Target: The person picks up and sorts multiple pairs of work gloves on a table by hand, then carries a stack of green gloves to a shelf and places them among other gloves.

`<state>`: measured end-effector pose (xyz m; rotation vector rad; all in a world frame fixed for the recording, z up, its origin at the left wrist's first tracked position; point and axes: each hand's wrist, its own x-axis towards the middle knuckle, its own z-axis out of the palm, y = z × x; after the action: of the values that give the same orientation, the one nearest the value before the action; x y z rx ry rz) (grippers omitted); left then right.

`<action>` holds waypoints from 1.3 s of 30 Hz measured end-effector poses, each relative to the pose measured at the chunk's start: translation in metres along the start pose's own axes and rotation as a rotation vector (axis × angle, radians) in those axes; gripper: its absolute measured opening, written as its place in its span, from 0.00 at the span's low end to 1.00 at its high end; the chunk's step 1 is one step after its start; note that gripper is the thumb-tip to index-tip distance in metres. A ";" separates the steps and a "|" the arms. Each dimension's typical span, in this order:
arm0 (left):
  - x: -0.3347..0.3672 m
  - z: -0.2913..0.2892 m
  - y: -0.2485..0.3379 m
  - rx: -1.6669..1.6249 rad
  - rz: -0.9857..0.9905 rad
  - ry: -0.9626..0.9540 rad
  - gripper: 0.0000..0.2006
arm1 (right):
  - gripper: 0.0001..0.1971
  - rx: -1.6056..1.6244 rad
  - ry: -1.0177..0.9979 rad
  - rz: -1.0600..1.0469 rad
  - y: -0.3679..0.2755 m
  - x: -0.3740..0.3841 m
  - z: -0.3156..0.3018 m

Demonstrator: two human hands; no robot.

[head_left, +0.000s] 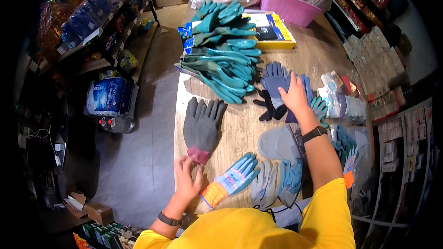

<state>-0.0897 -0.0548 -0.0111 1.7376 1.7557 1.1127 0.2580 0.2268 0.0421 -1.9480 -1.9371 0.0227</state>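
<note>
Head camera view shows a person in a yellow shirt point(249, 228), dark bands at both wrists, working over gloves spread across a wooden table point(241, 131). At the near left side of the tabletop, the left hand point(188, 179) curls its fingers at the maroon cuff of a pair of dark grey gloves point(202, 124), which lie flat with fingers pointing away; whether it pinches the cuff cannot be told. The right hand point(295, 93), thumb and fingers apart, reaches over blue gloves point(273, 77) right of the middle, its grip on them unclear. Black gloves point(266, 106) lie just beside. A pile of teal gloves point(226, 60) rises farther back, near a purple basket point(293, 7). Orange-cuffed gloves point(233, 179) rest close to the person, beside a grey pair point(264, 182).
</note>
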 end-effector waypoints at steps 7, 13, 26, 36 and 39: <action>0.084 0.003 0.022 0.276 0.156 -0.160 0.34 | 0.26 0.427 -0.514 -0.674 -0.078 -0.123 -0.061; 0.074 0.014 -0.006 0.378 0.167 -0.273 0.30 | 0.29 0.163 -0.629 -0.885 -0.126 -0.260 -0.029; 0.017 -0.057 0.004 -1.482 -0.815 0.020 0.17 | 0.14 1.146 -0.395 0.016 -0.100 -0.225 -0.072; 0.025 -0.014 0.044 0.275 0.208 -0.143 0.23 | 0.13 0.057 -1.012 -0.673 -0.103 -0.283 -0.073; 0.025 0.020 0.054 0.423 0.155 -0.276 0.28 | 0.12 0.161 -0.770 -0.605 -0.105 -0.275 -0.077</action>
<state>-0.0433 -0.0320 0.0248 2.1848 1.7935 0.5396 0.1666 -0.0622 0.0714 -1.2549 -2.8186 0.8321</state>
